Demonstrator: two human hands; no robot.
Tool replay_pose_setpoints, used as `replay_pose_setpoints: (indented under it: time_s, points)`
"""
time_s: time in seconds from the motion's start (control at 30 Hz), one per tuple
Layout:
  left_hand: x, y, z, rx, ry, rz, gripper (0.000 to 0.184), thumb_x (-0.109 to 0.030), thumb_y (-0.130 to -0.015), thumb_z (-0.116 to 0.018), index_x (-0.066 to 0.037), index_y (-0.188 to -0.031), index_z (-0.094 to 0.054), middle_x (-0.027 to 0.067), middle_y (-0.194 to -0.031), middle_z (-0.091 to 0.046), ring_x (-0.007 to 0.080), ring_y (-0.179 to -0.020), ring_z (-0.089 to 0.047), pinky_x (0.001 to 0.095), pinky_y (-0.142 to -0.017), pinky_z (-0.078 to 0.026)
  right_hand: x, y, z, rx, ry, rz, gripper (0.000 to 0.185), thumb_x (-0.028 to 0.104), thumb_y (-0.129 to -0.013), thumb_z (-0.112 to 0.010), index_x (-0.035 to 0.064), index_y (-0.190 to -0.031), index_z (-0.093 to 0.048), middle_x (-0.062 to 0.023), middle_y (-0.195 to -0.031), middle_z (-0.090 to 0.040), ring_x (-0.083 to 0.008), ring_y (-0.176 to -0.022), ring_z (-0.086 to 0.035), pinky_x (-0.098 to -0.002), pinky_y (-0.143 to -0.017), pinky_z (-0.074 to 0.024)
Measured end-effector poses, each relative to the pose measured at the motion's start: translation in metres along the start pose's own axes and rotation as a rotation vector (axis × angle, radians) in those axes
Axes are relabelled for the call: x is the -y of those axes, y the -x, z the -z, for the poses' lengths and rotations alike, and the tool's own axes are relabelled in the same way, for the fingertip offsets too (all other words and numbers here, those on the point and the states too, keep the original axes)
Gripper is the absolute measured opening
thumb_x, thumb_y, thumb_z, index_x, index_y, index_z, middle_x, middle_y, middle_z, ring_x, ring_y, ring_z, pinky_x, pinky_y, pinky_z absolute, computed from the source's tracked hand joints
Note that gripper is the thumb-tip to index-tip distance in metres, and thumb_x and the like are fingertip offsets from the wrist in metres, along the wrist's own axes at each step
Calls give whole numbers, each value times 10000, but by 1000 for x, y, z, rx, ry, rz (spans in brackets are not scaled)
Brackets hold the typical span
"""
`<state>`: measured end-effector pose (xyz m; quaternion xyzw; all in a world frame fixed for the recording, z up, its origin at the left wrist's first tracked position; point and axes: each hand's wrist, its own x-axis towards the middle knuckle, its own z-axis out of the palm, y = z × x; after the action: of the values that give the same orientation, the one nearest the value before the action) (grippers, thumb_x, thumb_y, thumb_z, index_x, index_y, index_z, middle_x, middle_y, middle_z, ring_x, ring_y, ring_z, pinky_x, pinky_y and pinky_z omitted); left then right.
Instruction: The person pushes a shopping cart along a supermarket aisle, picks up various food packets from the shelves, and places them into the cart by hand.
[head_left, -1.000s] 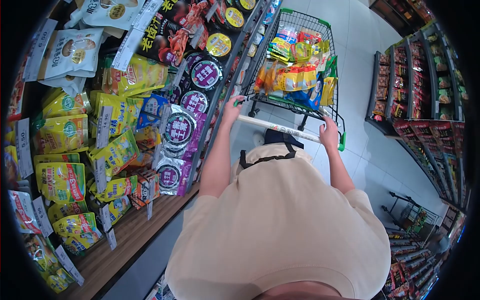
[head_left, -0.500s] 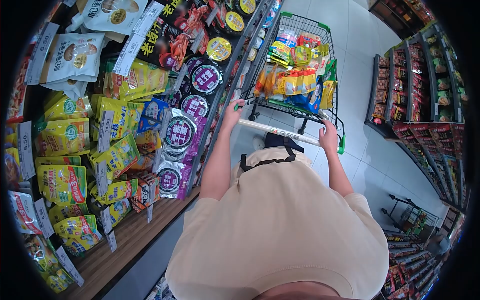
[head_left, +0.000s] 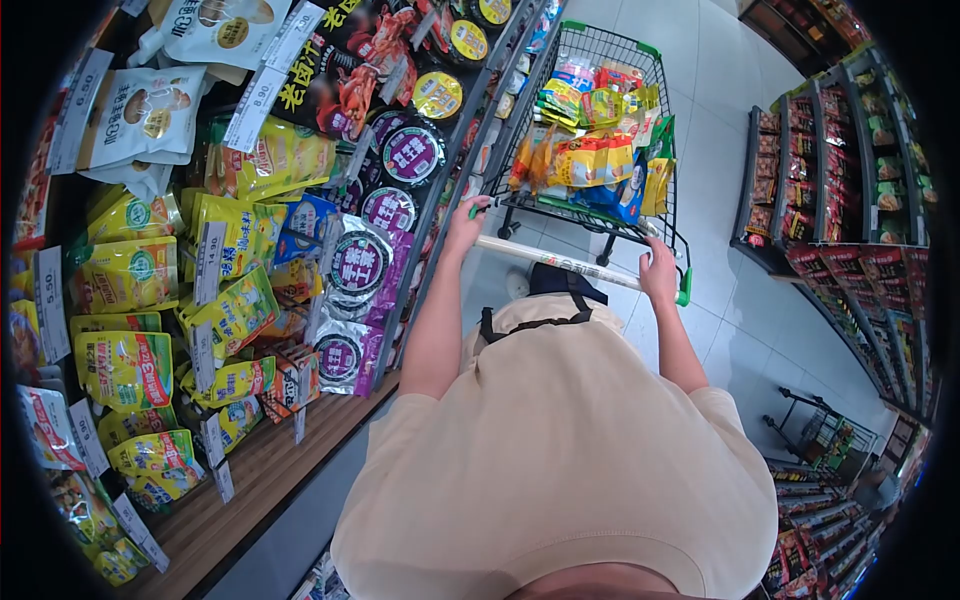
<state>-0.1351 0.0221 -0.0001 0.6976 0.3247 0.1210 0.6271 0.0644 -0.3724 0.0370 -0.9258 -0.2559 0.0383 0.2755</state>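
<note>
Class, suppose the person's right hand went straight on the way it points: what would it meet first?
The right hand would probably meet the near end of the shopping cart's basket, though depth is unclear.

Plain beige shirt (head_left: 560, 430) with short sleeves (head_left: 728, 412); curved seam (head_left: 600, 536) at 6 o'clock. Black strap (head_left: 540, 323) at the shirt's 12 o'clock edge; dark cloth (head_left: 568, 284) just past it.

Both bare arms reach forward, the left hand (head_left: 466, 222) and right hand (head_left: 657, 270) apart, fingers of each curled.
</note>
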Motion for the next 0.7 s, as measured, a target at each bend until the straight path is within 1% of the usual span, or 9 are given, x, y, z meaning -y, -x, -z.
replay_pose_setpoints:
  time_s: [0.07, 0.2, 0.27, 0.4, 0.47, 0.5, 0.57, 0.7]
  points:
    - [-7, 3, 1, 34, 23, 101, 368, 77, -912, -560, -46, -1254, -614, 31, -1236, -633, 111, -993, -601, 244, -766, -502, 0, 0, 0, 8, 6, 1, 367, 71, -855, -587, 72, -1220, -627, -157, -1258, -640, -341, -1198, -583, -417, -1038, -453]
    - [-12, 4, 0, 32, 54, 125, 371, 80, -911, -552, -52, -1252, -616, 20, -1239, -629, 104, -946, -595, 248, -755, -502, 0, -1, 0, 12, 8, -10, 363, 71, -857, -588, 71, -1217, -630, -157, -1261, -639, -341, -1203, -582, -416, -1042, -451]
    - [-6, 2, -1, 5, 100, 79, 418, 89, -893, -518, -105, -1241, -645, 21, -1132, -642, 90, -794, -567, 242, -657, -464, 0, -1, 0, 6, 6, -1, 362, 70, -856, -588, 70, -1216, -630, -159, -1259, -640, -342, -1202, -582, -417, -1042, -451]
    - [0, -2, 2, 68, 112, 136, 439, 100, -889, -499, -113, -1245, -641, 25, -1147, -636, 101, -848, -587, 244, -670, -472, 0, -1, 1, 11, -5, -10, 358, 67, -854, -589, 70, -1209, -631, -163, -1250, -642, -345, -1192, -586, -421, -1033, -456]
    - [-2, -1, 3, 79, 93, 167, 395, 94, -907, -510, -66, -1252, -614, 43, -1178, -626, 104, -936, -597, 229, -744, -494, -2, -1, -1, 10, -6, -6, 356, 66, -853, -588, 70, -1206, -632, -164, -1248, -642, -346, -1187, -587, -422, -1029, -458]
    - [-4, 0, 2, 79, 93, 167, 395, 94, -907, -510, -66, -1252, -614, 43, -1178, -626, 104, -936, -597, 229, -744, -494, -3, -1, -1, 6, -4, 0, 356, 67, -852, -589, 70, -1206, -631, -164, -1246, -643, -348, -1185, -588, -424, -1028, -458]
    - [-8, 2, -2, 11, 75, 120, 451, 98, -888, -496, -129, -1251, -640, 37, -1154, -638, 125, -914, -601, 257, -691, -480, -3, -1, -1, 2, -3, 5, 356, 67, -852, -589, 71, -1205, -631, -165, -1244, -643, -350, -1182, -589, -425, -1027, -458]
    - [-10, 4, -3, -3, 53, 105, 456, 99, -889, -493, -129, -1256, -638, 40, -1153, -640, 122, -906, -602, 257, -688, -478, -1, -3, 1, 13, 12, -2, 365, 72, -852, -594, 75, -1215, -629, -159, -1252, -642, -342, -1190, -588, -423, -1035, -454]
